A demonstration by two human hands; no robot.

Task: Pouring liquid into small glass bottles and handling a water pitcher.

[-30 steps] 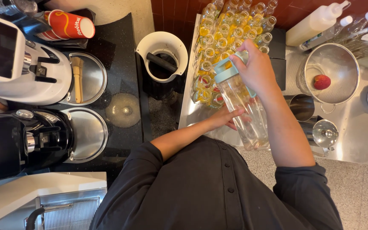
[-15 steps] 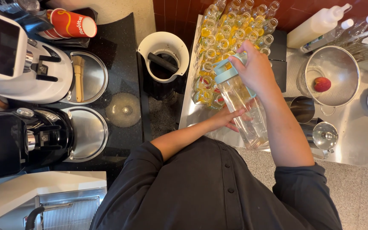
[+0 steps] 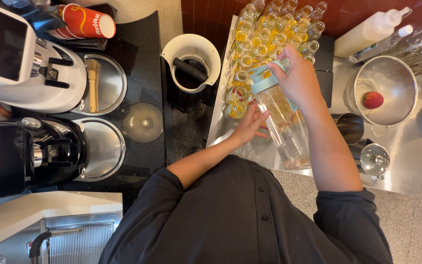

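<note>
My right hand [image 3: 296,80] grips the light blue lid end of a tall clear jar [image 3: 284,124] with pale liquid and yellow pieces inside, holding it over the steel counter [image 3: 416,161]. My left hand [image 3: 250,124] reaches in from the left, fingers spread, touching the jar's side near its upper part. Just beyond the hands stands a crowd of small glass bottles [image 3: 269,29] filled with yellow liquid, in rows on a steel tray [image 3: 216,127].
A white pitcher-shaped bin [image 3: 191,61] with a dark bar sits left of the bottles. Two grinders [image 3: 30,63] and round steel dishes [image 3: 104,146] occupy the black counter at left. At right are a steel strainer [image 3: 384,90] holding a red fruit [image 3: 373,99], a white squeeze bottle [image 3: 367,32], steel cups [image 3: 374,159].
Almost nothing has shifted; both hands stay on the jar, with only a slight move of the left hand's fingers along its side.
</note>
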